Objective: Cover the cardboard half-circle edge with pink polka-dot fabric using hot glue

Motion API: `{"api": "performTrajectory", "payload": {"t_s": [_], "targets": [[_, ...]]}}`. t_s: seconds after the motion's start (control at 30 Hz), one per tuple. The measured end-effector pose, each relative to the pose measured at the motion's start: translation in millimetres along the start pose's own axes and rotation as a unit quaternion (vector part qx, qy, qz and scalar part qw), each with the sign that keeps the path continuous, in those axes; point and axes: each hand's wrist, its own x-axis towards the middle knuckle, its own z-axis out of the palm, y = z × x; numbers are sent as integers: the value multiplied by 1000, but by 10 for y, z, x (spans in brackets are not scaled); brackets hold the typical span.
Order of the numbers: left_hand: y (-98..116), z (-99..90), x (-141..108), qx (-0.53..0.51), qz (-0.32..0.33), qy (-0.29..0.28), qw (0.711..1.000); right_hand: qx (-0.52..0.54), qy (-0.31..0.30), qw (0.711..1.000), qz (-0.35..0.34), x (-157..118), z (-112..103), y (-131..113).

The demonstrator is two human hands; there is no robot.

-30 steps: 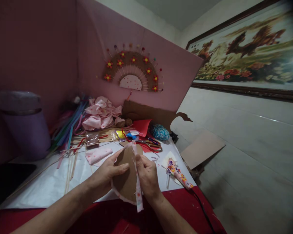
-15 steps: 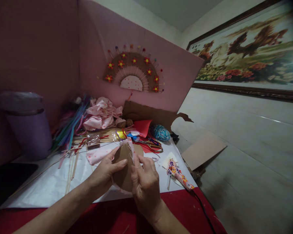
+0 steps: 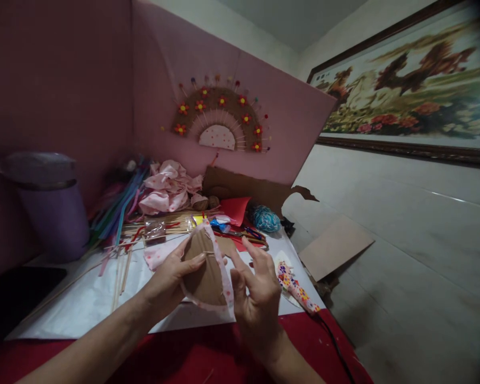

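My left hand (image 3: 171, 276) grips a brown cardboard half-round (image 3: 205, 282), thumb on its bare face and the other fingers mostly hidden behind it. Pink dotted fabric (image 3: 224, 272) shows as a strip along its straight edge and a thin border around its curve. A small pale sliver lies across the cardboard by my thumb. My right hand (image 3: 258, 290) is just right of that straight edge, fingers apart and slightly bent, holding nothing. Another piece of tan cardboard (image 3: 226, 246) lies on the white sheet behind the half-round.
A flower-patterned glue gun (image 3: 298, 293) with a black cord lies right. Scissors (image 3: 254, 238), blue yarn (image 3: 266, 217), thin sticks (image 3: 120, 269) and crumpled pink fabric (image 3: 171, 186) lie on the table. A purple bin (image 3: 54, 218) stands left; a pink board (image 3: 280, 122) leans behind.
My right hand has let go of the fabric edge and moved right, its fingers spreading. The fabric strip along the straight edge shows more fully. My left hand keeps its grip.
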Motion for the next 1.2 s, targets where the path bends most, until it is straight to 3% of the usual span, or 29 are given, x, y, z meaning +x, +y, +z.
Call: {"api": "performTrajectory", "payload": {"t_s": [0.17, 0.3, 0.37, 0.47, 0.53, 0.6, 0.7, 0.8, 0.87, 0.97, 1.03, 1.1, 1.2], "targets": [[-35, -24, 1, -6, -5, -8, 1000, -58, -88, 992, -71, -29, 142, -1], [-27, -38, 10, -5, 1, -6, 1000, -9, -72, 995, -68, -84, 102, -97], [-16, -45, 20, -5, 11, -4, 1000, 48, -30, 997, -43, -66, 45, -98], [-26, -61, 36, 5, 23, 3, 1000, 128, 22, 990, 52, 48, 18, -25], [-46, -71, 44, 16, 31, 2, 999, 178, 4, 978, 108, 163, 48, 39], [-63, -77, 47, 38, 45, -2, 998, 231, -61, 964, 117, 274, 90, 88], [-58, -91, 53, 121, 99, 1, 988, 260, -107, 957, 67, 367, 146, 136], [-32, -137, 69, 255, 231, -25, 939, 299, -76, 948, 75, 342, 216, 190], [-24, -180, 82, 333, 324, -56, 884, 361, -41, 915, 175, 283, 282, 227], [-34, -212, 83, 401, 352, -80, 842, 508, -75, 789, 338, 182, 382, 249], [-50, -204, 72, 426, 339, -99, 833, 587, -125, 709, 370, 126, 430, 240], [-67, -196, 71, 455, 332, -134, 816, 624, -142, 673, 371, 86, 460, 234], [-93, -246, 119, 502, 323, -167, 784, 630, -110, 666, 384, 58, 484, 280]]}}
